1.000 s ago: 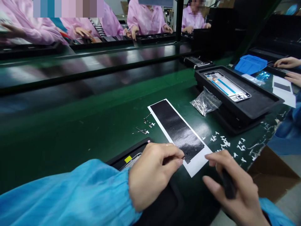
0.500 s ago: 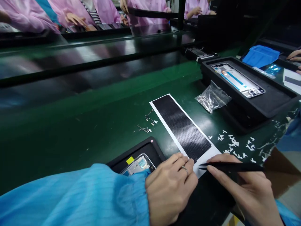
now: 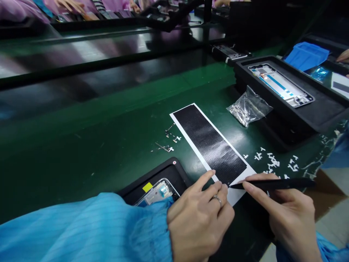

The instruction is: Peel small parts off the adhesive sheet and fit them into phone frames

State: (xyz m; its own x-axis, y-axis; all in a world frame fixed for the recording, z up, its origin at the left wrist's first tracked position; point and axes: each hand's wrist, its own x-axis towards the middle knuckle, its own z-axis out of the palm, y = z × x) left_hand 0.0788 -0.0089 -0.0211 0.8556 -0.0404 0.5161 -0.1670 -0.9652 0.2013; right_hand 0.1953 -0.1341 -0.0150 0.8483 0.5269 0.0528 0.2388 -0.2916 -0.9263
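A white backing sheet (image 3: 236, 195) covered with rows of small black stickers (image 3: 209, 143) lies slanting on the green table. My left hand (image 3: 201, 214) rests at its lower left edge, index finger stretched forward and fingertips on the sheet. My right hand (image 3: 286, 207) grips black tweezers (image 3: 283, 183), whose tips look pressed together at the bottom edge of the black stickers, close to my left fingertips. Whether a sticker is between the tips I cannot make out. Left of the sheet, a phone frame (image 3: 158, 192) sits in a black tray (image 3: 174, 171), partly hidden by my sleeve.
Small white T-shaped pieces (image 3: 272, 160) are scattered to the right, with tiny flex parts (image 3: 165, 147) to the left. A clear bag of small parts (image 3: 247, 109) lies beside stacked black trays (image 3: 321, 112) bearing another phone frame (image 3: 282, 85). Behind stands a blue bin (image 3: 307, 56); co-workers sit opposite.
The tweezers' tips have come together and moved up-left to the stickers' bottom edge. My left index finger has stretched forward. A co-worker's black tray across the table has come lower. The view has shifted slightly.
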